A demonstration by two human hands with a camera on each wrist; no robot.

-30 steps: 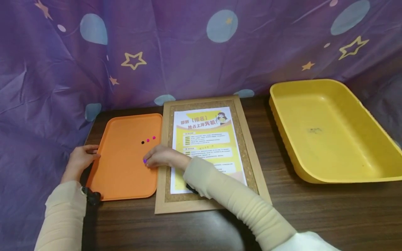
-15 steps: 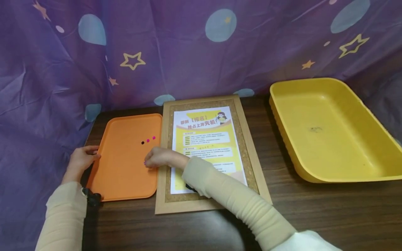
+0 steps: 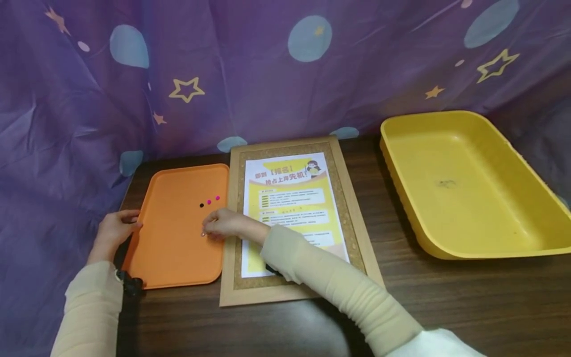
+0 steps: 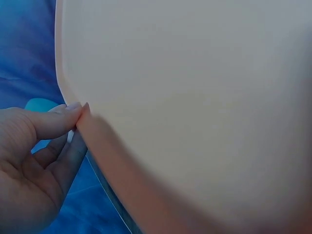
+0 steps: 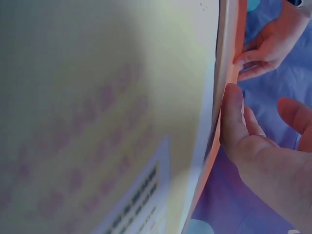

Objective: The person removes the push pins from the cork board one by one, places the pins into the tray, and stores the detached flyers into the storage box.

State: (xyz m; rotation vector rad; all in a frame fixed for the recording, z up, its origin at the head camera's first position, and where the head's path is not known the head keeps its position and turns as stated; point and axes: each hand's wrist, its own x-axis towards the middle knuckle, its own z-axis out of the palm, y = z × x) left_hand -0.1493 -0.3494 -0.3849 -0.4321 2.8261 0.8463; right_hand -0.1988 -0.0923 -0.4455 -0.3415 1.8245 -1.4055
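Note:
My left hand (image 3: 117, 229) pinches the left rim of an orange tray (image 3: 174, 258). In the left wrist view, the thumb of this hand (image 4: 34, 161) lies at the rim, with other fingers below it. My right hand (image 3: 225, 223) reaches across the poster to the tray's right side. A tiny pale speck (image 3: 203, 234) shows at its fingertips, too small to identify. The right wrist view shows this hand (image 5: 265, 151) with thumb and index finger apart and nothing visible between them. A small black dot-like piece (image 3: 201, 205) and two pink pieces (image 3: 213, 200) lie beyond it on the tray.
Beside the tray is a framed cork board (image 3: 303, 297) bearing a yellow and white poster (image 3: 290, 173). A deep yellow bin (image 3: 473, 193) stands at the right of the dark wooden table (image 3: 468, 297). A purple star-patterned cloth (image 3: 254, 74) hangs behind.
The purple piece seen at my right fingertips a second ago is no longer visible; a pale speck shows there now. My left hand keeps its hold on the tray. The view has shifted slightly.

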